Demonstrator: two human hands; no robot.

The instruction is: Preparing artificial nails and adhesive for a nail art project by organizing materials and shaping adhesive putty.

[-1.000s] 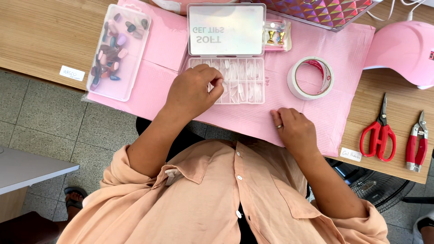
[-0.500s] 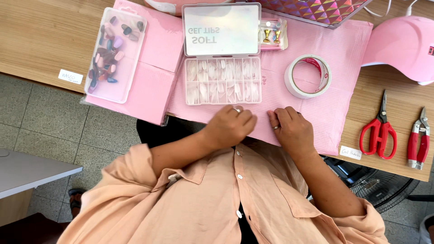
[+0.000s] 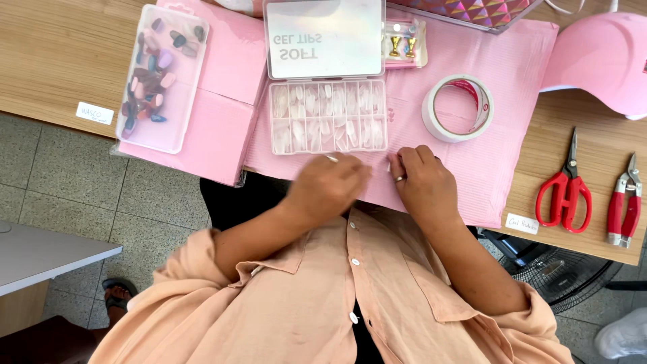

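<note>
My left hand (image 3: 327,189) is blurred, low over the front edge of the pink mat (image 3: 472,168), just below the open clear box of pale nail tips (image 3: 328,116). Its fingers are pinched around a small pale sliver, seemingly a nail tip (image 3: 331,159). My right hand (image 3: 421,182), with a ring on one finger, rests curled on the mat beside it, fingertips toward the left hand. The box's lid (image 3: 325,38) stands open behind the compartments.
A clear case of coloured nail tips (image 3: 162,74) lies at the left. A tape roll (image 3: 458,108) sits on the mat. Red scissors (image 3: 565,185) and red nippers (image 3: 627,202) lie on the wooden table (image 3: 60,54) at right, beside a pink lamp (image 3: 600,57).
My left hand left the tip box, came down beside my right hand, and has now slid slightly left. The right hand stayed on the mat's front edge.
</note>
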